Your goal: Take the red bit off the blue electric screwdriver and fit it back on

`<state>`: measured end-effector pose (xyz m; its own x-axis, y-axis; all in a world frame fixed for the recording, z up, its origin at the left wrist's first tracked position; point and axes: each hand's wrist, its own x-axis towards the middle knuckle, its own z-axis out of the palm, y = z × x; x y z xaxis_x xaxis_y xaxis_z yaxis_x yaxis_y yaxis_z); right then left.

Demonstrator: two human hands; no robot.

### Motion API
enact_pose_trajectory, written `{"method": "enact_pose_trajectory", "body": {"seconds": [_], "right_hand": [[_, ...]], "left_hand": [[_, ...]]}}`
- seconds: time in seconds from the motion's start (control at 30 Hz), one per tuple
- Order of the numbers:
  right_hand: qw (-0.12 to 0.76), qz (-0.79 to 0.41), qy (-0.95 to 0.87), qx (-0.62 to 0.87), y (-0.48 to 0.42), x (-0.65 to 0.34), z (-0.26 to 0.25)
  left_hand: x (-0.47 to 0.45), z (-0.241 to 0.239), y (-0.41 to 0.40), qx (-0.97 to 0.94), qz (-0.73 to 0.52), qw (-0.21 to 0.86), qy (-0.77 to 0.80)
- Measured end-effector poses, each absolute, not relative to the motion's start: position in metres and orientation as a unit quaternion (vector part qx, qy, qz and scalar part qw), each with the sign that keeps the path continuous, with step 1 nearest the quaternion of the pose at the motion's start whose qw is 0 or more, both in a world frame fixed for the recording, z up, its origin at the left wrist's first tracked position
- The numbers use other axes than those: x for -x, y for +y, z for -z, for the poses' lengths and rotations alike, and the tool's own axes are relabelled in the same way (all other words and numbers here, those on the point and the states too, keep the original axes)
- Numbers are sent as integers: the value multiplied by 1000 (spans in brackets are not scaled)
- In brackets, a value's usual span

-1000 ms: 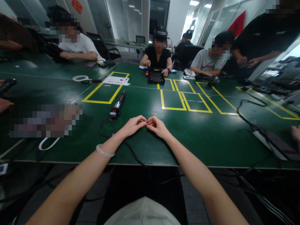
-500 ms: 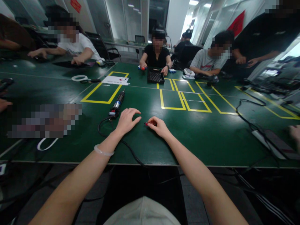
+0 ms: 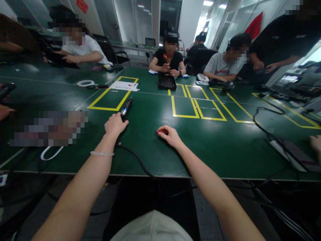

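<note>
screwdriver (image 3: 127, 106) in left hand (image 3: 114, 124), part (image 3: 157, 132) in right hand (image 3: 169, 134)

Green table (image 3: 225, 147), perhaps glass walls (image 3: 135, 20) behind

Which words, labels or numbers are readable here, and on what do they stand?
No text can be read.
Red wall sign: blurred.
White sheet on the table: marks too small.
Grey T-shirt print: blurred.
Power tool in the left hand: nothing legible.
Red part in the right hand: none.
</note>
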<state>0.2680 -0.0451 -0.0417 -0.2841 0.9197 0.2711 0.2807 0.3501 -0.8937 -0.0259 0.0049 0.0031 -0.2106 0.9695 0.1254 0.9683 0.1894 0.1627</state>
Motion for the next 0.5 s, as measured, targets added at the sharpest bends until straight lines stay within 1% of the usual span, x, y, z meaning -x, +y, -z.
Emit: {"method": "enact_pose_trajectory", "body": {"seconds": [0.1, 0.23, 0.5], "right_hand": [[421, -381, -706, 423, -45, -268, 42], [425, -377, -708, 420, -44, -267, 43], [443, -328, -720, 420, -46, -267, 39]], "left_hand": [[25, -4, 6, -632, -94, 13, 769], [17, -3, 1, -653, -83, -7, 753], [-15, -1, -20, -724, -80, -35, 684]]}}
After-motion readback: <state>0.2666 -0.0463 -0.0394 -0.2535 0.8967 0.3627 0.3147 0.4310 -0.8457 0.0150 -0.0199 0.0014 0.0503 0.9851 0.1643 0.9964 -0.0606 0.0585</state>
